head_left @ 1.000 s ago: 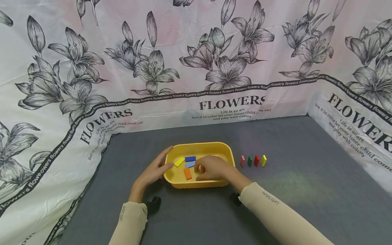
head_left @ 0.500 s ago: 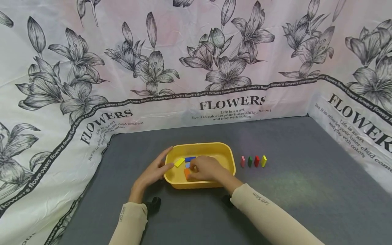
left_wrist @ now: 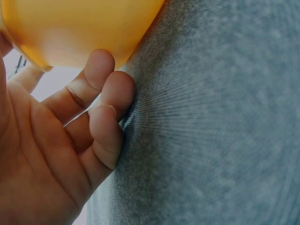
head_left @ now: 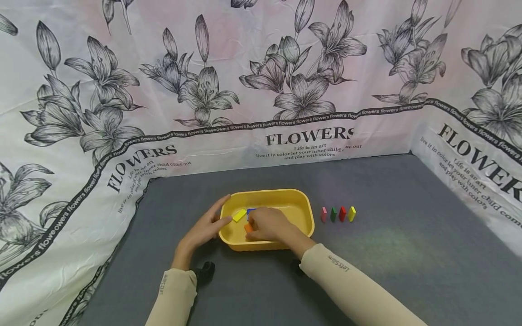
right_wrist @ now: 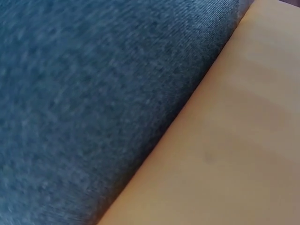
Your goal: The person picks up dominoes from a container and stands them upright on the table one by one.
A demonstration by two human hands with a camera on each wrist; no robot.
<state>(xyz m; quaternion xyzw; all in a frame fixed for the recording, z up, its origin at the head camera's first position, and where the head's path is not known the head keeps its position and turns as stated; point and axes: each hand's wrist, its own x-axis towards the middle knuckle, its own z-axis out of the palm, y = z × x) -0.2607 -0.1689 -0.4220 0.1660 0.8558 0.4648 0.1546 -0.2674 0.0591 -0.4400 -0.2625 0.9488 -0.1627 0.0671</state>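
Observation:
A yellow plastic tray (head_left: 285, 194) stands on the dark grey cloth. At its left end my left hand (head_left: 205, 227) grips it, thumb over the rim; in the left wrist view curled fingers (left_wrist: 117, 89) lie against the outer wall. My right hand (head_left: 270, 225) reaches inside, fingers bent and pointing left. Around its fingertips lie an orange block (head_left: 248, 228) and a dark blue block (head_left: 250, 211), both partly covered. A yellow block (head_left: 239, 215) lies near the left thumb. Whether the right fingers pinch a block is hidden; the right wrist view shows only tray wall (right_wrist: 220, 154) and cloth.
Right of the tray several thin blocks stand upright in a row: pink (head_left: 324, 214), green (head_left: 333, 214), red (head_left: 342, 213) and yellow (head_left: 352, 213). A flower-printed curtain (head_left: 228, 154) hangs behind the grey table surface (head_left: 253, 290).
My right hand has moved left inside the tray, over the light blue block, which is now hidden, and partly over the orange and dark blue ones. My left hand has stayed put.

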